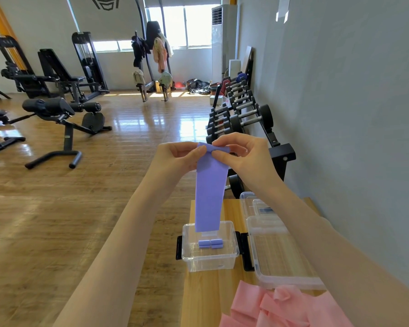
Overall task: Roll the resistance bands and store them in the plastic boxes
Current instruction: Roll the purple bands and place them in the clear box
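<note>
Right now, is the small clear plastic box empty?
No. The small clear plastic box is open-topped and holds two rolled purple bands on its bottom.

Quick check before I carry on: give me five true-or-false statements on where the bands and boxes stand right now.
1. Both hands pinch the top end of the purple band. True: left hand, right hand.
2. The clear box holds two purple rolls. True.
3. The purple band is fully rolled. False: most of it hangs flat, down to the box.
4. The pink bands are in a box. False: they lie loose on the wooden table.
5. The clear box has its lid on. False: it is open.
</note>
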